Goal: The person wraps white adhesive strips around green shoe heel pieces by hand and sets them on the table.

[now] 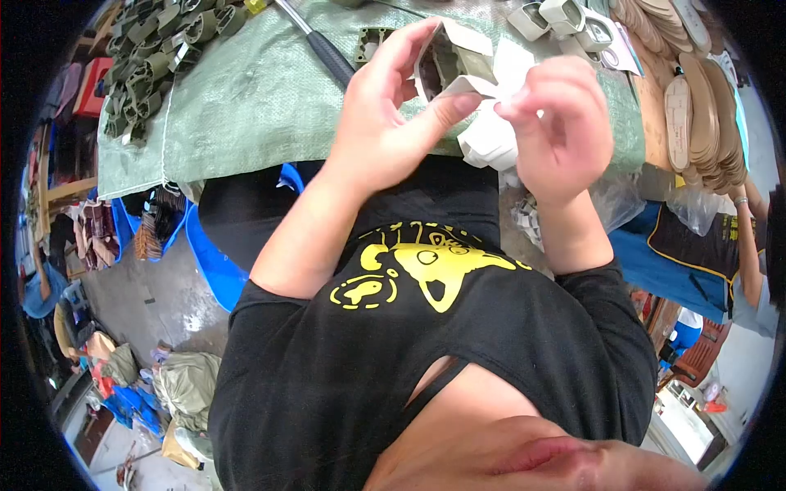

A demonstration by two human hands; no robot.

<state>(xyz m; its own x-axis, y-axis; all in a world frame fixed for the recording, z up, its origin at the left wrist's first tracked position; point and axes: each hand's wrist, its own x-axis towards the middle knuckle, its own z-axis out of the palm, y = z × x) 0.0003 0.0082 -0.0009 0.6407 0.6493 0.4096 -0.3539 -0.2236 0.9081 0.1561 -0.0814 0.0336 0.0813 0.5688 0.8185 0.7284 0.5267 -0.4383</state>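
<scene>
In the head view, my left hand (pixel 385 123) is closed around an olive block heel (pixel 471 65) with white covering material around its sides. The thumb presses on the white covering (pixel 467 84) at the near edge. My right hand (pixel 569 131) is blurred, thumb and forefinger pinched on the covering's right end. White pieces (pixel 491 141) lie below and between the hands at the table edge; their exact shape is partly hidden. Just behind my left hand stands another olive block heel (pixel 372 42). A tool with a black grip (pixel 330 59) lies beside it.
A heap of olive heels (pixel 155 61) covers the left of the green woven sheet (pixel 246 106). White-covered heels (pixel 565 18) sit at the back right. Stacked insoles (pixel 706 119) line the right side. At far right, another person's arm (pixel 747 245) shows. A blue tub (pixel 214 258) is below the table.
</scene>
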